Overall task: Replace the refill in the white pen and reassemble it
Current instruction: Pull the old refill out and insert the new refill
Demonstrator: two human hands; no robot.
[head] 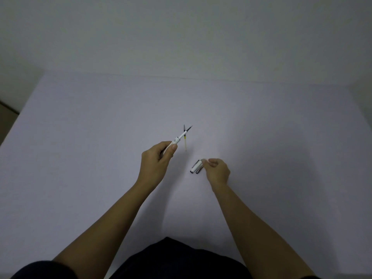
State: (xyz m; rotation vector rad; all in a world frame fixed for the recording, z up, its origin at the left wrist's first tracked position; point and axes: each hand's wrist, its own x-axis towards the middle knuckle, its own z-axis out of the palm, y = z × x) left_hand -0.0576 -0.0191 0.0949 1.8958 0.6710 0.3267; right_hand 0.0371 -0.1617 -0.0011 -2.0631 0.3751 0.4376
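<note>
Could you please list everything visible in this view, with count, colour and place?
pen: one, white with a dark tip, held up in the left hand, pointing away and to the right.
loose refill: one, pale yellowish with a dark tip, lying on the table just beyond the pen.
pen cap: one, white with a metal clip, at the right hand's fingertips, low over the table.
table: one, pale lavender-white, filling most of the view.
wall: grey-white, behind the table.
dark clothing: at the bottom edge.
hands: left hand closed round the pen; right hand pinching the cap.
</note>
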